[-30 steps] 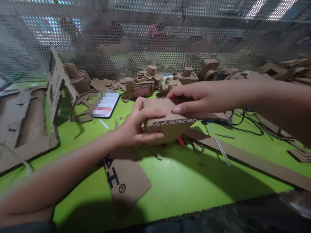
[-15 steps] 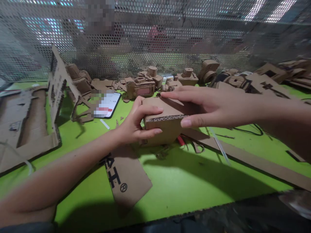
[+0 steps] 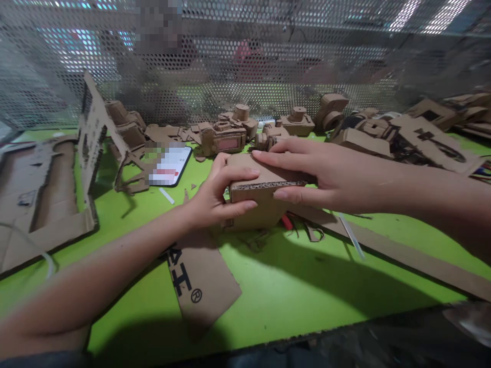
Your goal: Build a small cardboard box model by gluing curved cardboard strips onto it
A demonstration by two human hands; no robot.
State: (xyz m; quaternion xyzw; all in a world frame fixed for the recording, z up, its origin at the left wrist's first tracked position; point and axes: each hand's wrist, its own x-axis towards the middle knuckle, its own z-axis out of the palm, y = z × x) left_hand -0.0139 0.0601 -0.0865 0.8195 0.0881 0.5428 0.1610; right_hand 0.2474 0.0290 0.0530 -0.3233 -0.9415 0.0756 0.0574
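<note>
Currently, the left hand and the right hand both grasp a folded cardboard block, which sits between them with its corrugated edge turned up toward the camera. The left fingers curl over the block's near-left side, partly bent and firmly placed, while the right fingers lie extended across its top, with the thumb pressed on the front face; neither hand has released. Whether the block's lower edge touches the green table cannot be confirmed. Just below the right fingers, a red item protrudes from behind the block; its type cannot be determined. A printed cardboard sheet lies under the left wrist. Beyond the left fingers lies a phone, its screen partly obscured. Directly ahead of the fingers stand cardboard camera models, with more cardboard pieces further right, beyond the right fingers. Under the right forearm, a long cardboard strip runs beside a thin clear ruler. Far left of the left fingers stand an upright cut panel and a cutout sheet. A perforated metal screen closes off the far side.
</note>
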